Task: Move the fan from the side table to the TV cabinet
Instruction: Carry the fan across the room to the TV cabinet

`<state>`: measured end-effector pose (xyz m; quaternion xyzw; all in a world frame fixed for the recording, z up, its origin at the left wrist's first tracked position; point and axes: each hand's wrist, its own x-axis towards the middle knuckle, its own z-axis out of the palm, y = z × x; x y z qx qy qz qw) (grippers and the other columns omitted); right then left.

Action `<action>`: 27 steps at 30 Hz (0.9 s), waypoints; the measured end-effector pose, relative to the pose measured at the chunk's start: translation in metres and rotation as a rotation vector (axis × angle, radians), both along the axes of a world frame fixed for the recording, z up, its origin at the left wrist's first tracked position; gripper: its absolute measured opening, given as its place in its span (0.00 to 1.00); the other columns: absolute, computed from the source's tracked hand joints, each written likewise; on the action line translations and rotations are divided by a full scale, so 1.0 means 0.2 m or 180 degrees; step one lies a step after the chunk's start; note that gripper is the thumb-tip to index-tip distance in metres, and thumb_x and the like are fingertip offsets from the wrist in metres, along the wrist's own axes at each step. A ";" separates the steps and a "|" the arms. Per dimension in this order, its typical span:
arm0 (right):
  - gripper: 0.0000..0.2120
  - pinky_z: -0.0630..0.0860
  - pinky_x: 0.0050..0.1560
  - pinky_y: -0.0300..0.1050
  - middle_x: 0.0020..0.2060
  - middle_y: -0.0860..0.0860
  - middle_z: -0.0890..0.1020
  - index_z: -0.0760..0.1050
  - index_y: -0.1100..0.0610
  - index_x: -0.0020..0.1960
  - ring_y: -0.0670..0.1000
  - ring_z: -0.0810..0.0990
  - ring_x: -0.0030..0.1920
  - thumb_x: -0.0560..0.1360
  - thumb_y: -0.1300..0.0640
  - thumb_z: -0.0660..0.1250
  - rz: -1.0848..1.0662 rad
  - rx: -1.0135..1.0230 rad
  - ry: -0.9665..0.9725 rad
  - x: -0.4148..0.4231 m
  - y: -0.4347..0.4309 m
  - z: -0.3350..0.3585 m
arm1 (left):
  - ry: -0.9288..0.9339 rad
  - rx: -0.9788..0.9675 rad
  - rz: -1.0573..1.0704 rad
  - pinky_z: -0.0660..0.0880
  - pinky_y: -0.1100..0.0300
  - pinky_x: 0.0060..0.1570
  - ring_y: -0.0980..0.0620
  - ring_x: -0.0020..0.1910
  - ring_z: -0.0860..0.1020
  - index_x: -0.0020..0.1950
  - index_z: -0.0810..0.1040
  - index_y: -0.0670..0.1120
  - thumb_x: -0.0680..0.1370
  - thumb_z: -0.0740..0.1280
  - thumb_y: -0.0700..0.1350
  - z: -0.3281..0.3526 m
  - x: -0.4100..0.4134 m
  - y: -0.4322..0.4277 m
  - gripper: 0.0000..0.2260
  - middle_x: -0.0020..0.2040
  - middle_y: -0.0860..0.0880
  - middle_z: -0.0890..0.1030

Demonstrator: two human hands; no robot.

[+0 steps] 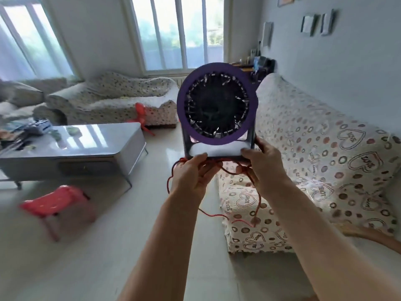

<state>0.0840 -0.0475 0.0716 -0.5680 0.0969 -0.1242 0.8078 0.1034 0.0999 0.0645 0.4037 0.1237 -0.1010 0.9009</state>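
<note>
In the head view, the fan (216, 104) sits at the centre of the frame, held up in the air above the pale floor (108, 246): a round purple ring around a dark grille with dark blades behind it, set in a dark squarish stand with a flat base bar. It stands upright, its round face turned toward the camera, the stand's long axis running vertically. A thin red cord (243, 218) hangs from under the base and trails down in loops toward the lower centre. The left hand (191, 174) grips the lower left corner of the base, fingers curled under and thumb on the front edge; the right hand (263, 164) clasps the lower right corner likewise. Both hands are just below the fan, touching it. A patterned sofa (325, 159) fills the right, a grey coffee table (91, 146) the left.
</note>
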 end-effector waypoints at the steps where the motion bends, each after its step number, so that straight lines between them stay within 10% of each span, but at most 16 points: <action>1: 0.18 0.76 0.24 0.40 0.46 0.57 0.83 0.76 0.54 0.58 0.48 0.84 0.30 0.74 0.71 0.62 0.0114 0.0009 -0.0004 0.02 0.08 0.00 | -0.0007 -0.0008 0.0102 0.81 0.53 0.29 0.40 0.31 0.84 0.53 0.74 0.32 0.76 0.65 0.31 0.00 0.00 0.09 0.06 0.38 0.35 0.82; 11: 0.23 0.77 0.27 0.41 0.51 0.59 0.80 0.69 0.59 0.70 0.48 0.84 0.32 0.77 0.70 0.62 0.1148 0.0139 -0.0077 0.17 1.10 0.06 | -0.0022 0.0011 0.1109 0.81 0.54 0.29 0.41 0.34 0.85 0.58 0.75 0.32 0.77 0.66 0.32 0.03 -0.04 1.11 0.11 0.38 0.37 0.84; 21: 0.18 0.78 0.33 0.43 0.49 0.58 0.80 0.74 0.57 0.60 0.55 0.81 0.42 0.76 0.73 0.60 0.2015 0.0309 -0.0116 0.26 2.15 0.09 | -0.0086 0.0094 0.1842 0.83 0.48 0.36 0.41 0.37 0.83 0.52 0.75 0.33 0.76 0.65 0.31 0.08 -0.13 2.09 0.05 0.44 0.35 0.82; 27: 0.16 0.76 0.25 0.39 0.42 0.56 0.80 0.75 0.63 0.62 0.49 0.80 0.28 0.76 0.72 0.61 0.2440 0.0322 -0.0001 0.31 2.76 0.04 | -0.0069 0.0216 0.2371 0.82 0.53 0.30 0.45 0.28 0.83 0.43 0.76 0.34 0.77 0.64 0.31 0.06 -0.20 2.63 0.03 0.30 0.40 0.82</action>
